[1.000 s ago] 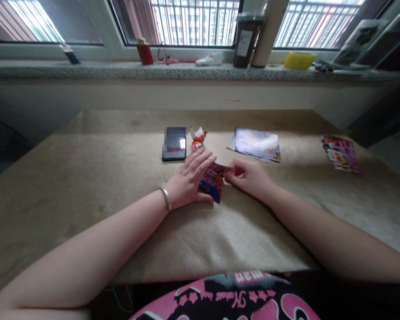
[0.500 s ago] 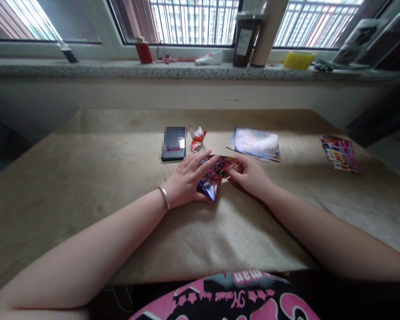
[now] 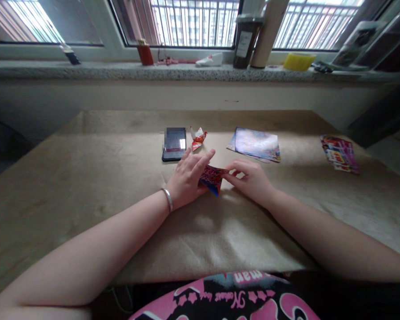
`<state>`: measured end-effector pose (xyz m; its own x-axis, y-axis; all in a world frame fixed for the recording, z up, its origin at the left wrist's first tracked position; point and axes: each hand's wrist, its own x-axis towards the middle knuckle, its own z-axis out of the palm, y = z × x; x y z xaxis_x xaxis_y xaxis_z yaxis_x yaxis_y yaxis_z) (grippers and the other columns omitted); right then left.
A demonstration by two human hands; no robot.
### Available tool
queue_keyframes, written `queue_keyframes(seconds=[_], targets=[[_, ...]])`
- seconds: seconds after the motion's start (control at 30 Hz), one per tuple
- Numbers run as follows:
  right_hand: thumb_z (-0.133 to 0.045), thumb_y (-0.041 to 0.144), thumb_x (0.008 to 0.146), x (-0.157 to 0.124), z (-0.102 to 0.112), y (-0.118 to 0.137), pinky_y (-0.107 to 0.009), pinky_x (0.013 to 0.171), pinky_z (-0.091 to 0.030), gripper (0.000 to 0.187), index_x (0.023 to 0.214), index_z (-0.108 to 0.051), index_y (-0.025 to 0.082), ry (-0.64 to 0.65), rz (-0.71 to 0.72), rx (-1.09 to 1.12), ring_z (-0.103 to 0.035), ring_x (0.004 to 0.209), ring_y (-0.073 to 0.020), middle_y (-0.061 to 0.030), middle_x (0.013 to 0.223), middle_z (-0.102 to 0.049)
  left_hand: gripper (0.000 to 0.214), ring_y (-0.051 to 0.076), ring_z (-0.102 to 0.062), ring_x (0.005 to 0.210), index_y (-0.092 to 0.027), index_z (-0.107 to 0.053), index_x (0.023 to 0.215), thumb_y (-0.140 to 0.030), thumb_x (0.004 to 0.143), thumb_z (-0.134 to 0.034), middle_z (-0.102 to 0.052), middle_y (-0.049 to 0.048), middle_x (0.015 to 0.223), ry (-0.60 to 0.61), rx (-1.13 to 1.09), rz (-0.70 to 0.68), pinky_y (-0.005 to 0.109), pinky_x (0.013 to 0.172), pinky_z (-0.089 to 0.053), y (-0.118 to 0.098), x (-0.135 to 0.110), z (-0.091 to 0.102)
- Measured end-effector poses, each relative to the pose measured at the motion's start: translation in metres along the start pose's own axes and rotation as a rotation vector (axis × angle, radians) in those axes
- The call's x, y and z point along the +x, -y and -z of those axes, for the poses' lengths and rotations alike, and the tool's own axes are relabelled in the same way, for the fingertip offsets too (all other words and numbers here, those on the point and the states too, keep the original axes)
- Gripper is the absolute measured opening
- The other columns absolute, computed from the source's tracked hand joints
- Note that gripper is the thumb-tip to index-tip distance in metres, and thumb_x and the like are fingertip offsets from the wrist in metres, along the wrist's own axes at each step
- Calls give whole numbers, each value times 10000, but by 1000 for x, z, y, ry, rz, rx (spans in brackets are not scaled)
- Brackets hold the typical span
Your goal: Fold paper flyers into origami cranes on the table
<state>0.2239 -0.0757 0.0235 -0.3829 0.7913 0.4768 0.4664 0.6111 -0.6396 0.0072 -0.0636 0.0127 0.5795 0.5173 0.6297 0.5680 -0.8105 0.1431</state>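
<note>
A folded piece of printed paper, red and dark blue with a pointed lower corner, is held between my two hands above the table. My left hand grips its left side, thumb below and fingers above, hiding that end. The thumb and fingertips of my right hand pinch its right tip. Just beyond my left fingers stands a small red and white folded paper figure, like an origami crane. Beside it lies a phone, partly blurred out.
Several pale, glossy sheets lie stacked on the table, beyond my right hand. Farther right are colourful printed cards or papers. The windowsill holds a dark lidded container, a red container and a yellow block.
The folded paper has tilted, so less of its printed face shows and its lower point sits slightly higher. My right hand has shifted slightly left, its fingers now pinching the tip.
</note>
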Motion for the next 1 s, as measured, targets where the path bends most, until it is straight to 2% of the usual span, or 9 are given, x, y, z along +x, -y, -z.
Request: queue_keyframes(seconds=[0.1, 0.2, 0.4, 0.5, 0.6, 0.73, 0.87, 1.0], targets=[[-580, 261, 848, 0, -2, 2, -243, 613, -518, 105, 821, -668, 209, 7, 27, 35, -604, 706, -126, -22, 789, -656, 688, 209, -560, 1048, -201, -306, 1388, -259, 785, -632, -607, 61, 1090, 5, -79, 17, 512, 1131, -240, 0, 1, 2], [-579, 255, 845, 1, -3, 3, -252, 622, -521, 98, 834, -667, 213, -11, 49, 66, -614, 733, -136, -29, 805, -665, 465, 195, -586, 1022, -205, -476, 1227, -257, 791, -633, -639, 50, 1064, -3, -120, 63, 515, 1133, -232, 0, 2, 5], [-543, 233, 846, 1, -1, 9, -291, 735, -525, 125, 913, -647, 215, 50, 131, 116, -623, 896, -166, -65, 957, -673, 106, 156, -627, 943, -210, -624, 936, -262, 863, -568, -681, 28, 940, -65, -183, 59, 478, 1135, -245, -2, 6, 6], [-570, 225, 815, 0, -1, 9, -315, 770, -519, 167, 976, -613, 216, 74, 165, 117, -606, 956, -182, -74, 1015, -659, 88, 151, -636, 914, -210, -640, 873, -253, 869, -563, -689, 27, 905, -95, -245, 78, 458, 1111, -296, -3, 7, 5], [-633, 219, 767, 0, -4, 6, -317, 751, -523, 202, 963, -584, 222, 15, 120, 88, -602, 931, -179, -58, 985, -652, 60, 161, -639, 932, -197, -640, 864, -234, 854, -595, -690, 42, 895, -148, -346, 153, 418, 1033, -400, -4, 7, 2], [-617, 208, 792, 2, -8, 3, -293, 692, -523, 96, 884, -595, 223, -70, 92, 74, -608, 888, -162, -47, 942, -649, 48, 171, -610, 1044, -193, -638, 880, -197, 858, -596, -695, 42, 926, -188, -454, 145, 388, 983, -452, -5, 8, -1], [-603, 234, 827, 2, -6, 3, -295, 683, -517, 14, 839, -610, 234, -165, 119, 16, -620, 842, -154, -38, 902, -661, 145, 200, -536, 1169, -205, -629, 995, -214, 853, -606, -671, 54, 1066, -164, -346, 99, 446, 1053, -381, -6, 9, -1], [-601, 232, 839, 0, -2, 3, -338, 778, -515, 25, 847, -619, 247, -239, 156, -131, -626, 893, -173, -42, 946, -671, 238, 205, -532, 1141, -217, -611, 1047, -261, 818, -659, -642, 59, 1099, -251, -259, 75, 436, 1024, -407, -10, 8, 3]])
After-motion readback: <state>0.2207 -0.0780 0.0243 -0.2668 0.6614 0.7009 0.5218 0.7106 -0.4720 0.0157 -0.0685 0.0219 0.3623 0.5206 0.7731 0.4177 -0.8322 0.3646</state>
